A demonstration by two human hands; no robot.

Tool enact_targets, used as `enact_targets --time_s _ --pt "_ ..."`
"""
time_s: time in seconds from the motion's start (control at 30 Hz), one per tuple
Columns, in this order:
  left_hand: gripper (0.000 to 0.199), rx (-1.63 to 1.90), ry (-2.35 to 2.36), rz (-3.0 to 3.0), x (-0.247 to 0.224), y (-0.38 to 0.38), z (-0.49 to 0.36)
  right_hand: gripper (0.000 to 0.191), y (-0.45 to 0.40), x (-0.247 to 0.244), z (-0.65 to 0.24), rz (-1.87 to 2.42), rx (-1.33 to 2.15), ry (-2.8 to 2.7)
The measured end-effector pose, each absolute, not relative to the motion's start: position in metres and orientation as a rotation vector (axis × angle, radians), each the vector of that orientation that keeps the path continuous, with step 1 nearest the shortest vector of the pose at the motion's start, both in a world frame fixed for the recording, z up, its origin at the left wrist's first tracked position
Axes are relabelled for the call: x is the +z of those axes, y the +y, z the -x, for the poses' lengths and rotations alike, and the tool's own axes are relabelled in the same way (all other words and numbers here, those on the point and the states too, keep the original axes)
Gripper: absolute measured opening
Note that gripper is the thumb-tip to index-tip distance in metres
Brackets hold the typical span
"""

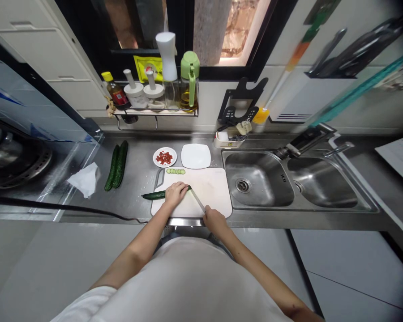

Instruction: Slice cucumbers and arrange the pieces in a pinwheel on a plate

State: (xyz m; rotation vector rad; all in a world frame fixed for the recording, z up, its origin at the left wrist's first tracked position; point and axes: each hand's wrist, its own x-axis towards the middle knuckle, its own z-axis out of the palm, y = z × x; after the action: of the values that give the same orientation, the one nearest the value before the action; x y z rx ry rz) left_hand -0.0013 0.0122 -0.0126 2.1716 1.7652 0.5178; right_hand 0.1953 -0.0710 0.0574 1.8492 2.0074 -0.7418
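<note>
On a white cutting board [210, 190] lies a dark green cucumber [154, 195], its left end reaching past the board's edge. My left hand [176, 193] is closed over the cucumber near its right end. My right hand [215, 220] grips the handle of a knife [198, 200], whose blade slants up to the left and meets the cucumber's right end beside my left fingers. A short row of pale green cucumber slices [175, 171] rests at the board's upper left. Behind the board are a plate of chopped red pieces [164, 157] and a square white plate [195, 156].
Two whole cucumbers [117, 165] and a crumpled white cloth [85, 180] lie on the left. A double sink [258, 179] with a faucet is at the right. Bottles and jars stand on a wall rack [157, 112]. A utensil holder [229, 139] stands behind the board.
</note>
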Motion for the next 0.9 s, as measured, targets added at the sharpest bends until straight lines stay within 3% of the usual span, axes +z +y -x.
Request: enact_targets --time_s 0.9 --pt "0.027 0.526 1.756 -2.211 -0.012 0.011 0.001 0.026 -0.033 0.050 -0.172 -1.878 -0.770 2.056"
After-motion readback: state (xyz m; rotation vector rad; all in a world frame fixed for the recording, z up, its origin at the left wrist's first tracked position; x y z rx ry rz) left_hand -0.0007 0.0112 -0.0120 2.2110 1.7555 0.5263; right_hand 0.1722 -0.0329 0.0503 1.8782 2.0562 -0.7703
